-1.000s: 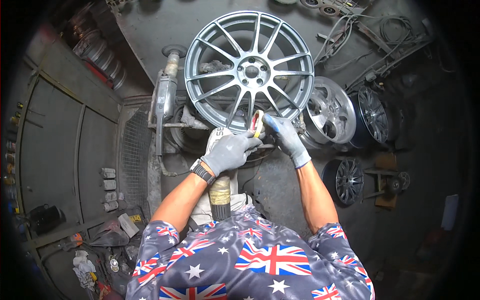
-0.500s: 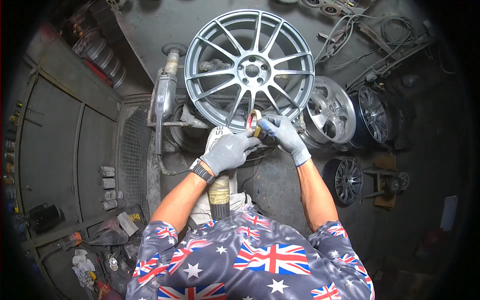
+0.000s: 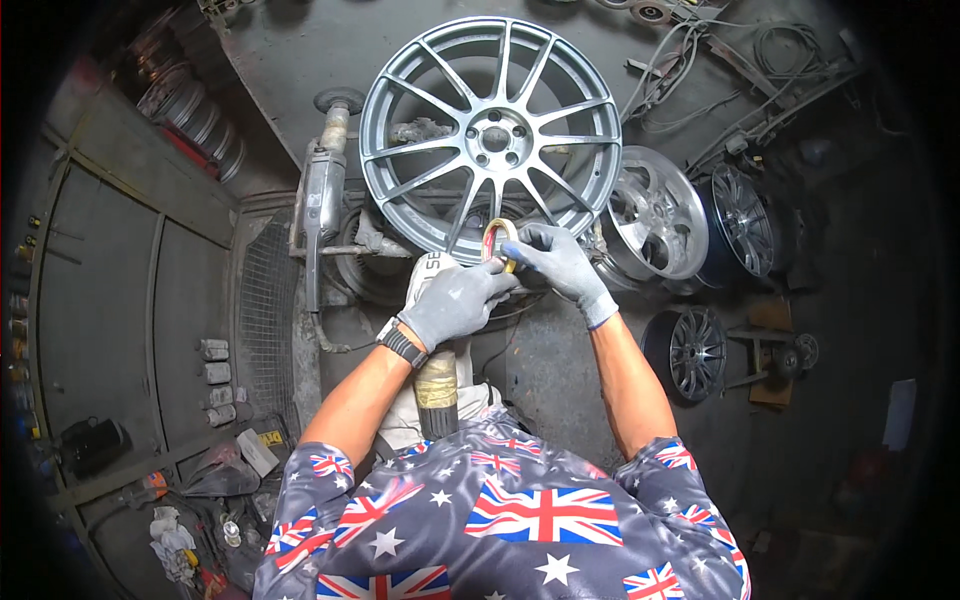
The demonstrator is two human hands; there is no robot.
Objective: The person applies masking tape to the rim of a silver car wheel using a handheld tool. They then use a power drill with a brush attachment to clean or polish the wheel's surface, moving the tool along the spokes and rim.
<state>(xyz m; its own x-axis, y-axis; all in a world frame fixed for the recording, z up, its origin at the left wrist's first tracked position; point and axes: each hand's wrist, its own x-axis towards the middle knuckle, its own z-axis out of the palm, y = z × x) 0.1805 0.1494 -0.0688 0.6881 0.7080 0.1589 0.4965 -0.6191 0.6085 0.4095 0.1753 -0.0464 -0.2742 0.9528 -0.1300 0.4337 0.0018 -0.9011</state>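
Steadying the tape roll (image 3: 490, 243) so it doesn't fight you

Your left hand (image 3: 455, 303) has the roll's lower edge pinched between thumb and fingers, so let that side do the anchoring. Your right hand (image 3: 562, 265) is half curled, thumb up against the roll's right side; can't tell if it's actually nipping any tape. Easy does it there, since gloves (image 3: 582, 275) probably dull your feel for a thin edge. Roll's between your hands, lined up with the lower rim of the big silver wheel (image 3: 497, 171), so I'd mind your knuckles on that finish. Way off to your left there's a crumpled plastic bag (image 3: 225, 470), contents too murky to make out, plus a column of small pale containers (image 3: 216, 373). No clue what's inside those.
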